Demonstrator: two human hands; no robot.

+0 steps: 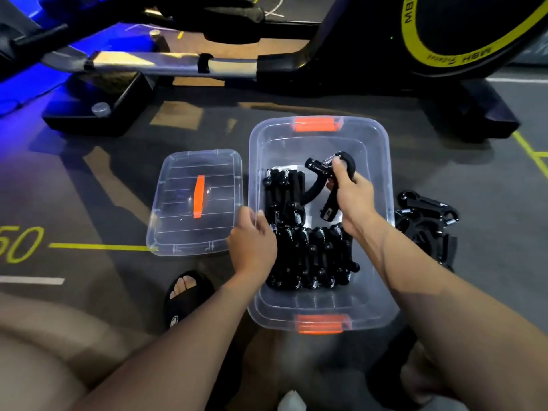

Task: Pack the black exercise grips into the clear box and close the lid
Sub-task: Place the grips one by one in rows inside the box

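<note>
The person crouches on the gym floor over the clear box (321,223), which sits open in front of them with an orange latch at its 12 o'clock end and another at 6 o'clock. Their right hand (353,197) hangs over the middle of the box, fingers and thumb curled round one black exercise grip (327,185); it is held by one handle with its spring end pointing toward 12 o'clock. I judge it is being lined up for the bare patch of floor at the box's 1 o'clock corner.

Packed grips (308,250) already lie in tight rows, one row across the 6 o'clock half and a shorter one along the 9 o'clock side, laid side by side, presumably to save room. The left hand (252,241) rests at the box's 9 o'clock wall, its fingers loosely bent over the rim. Whether they actually clamp the rim I cannot tell; it looks like a steadying touch so the box does not slide.

A small heap of loose grips (427,223) waits on the floor just beside the box at 3 o'clock, within the right hand's reach. The lid (195,203) lies flat on the floor at 9 o'clock, just beside the box, out of the way until packing is finished. An exercise bike (430,40) stands at 12 o'clock, well apart
</note>
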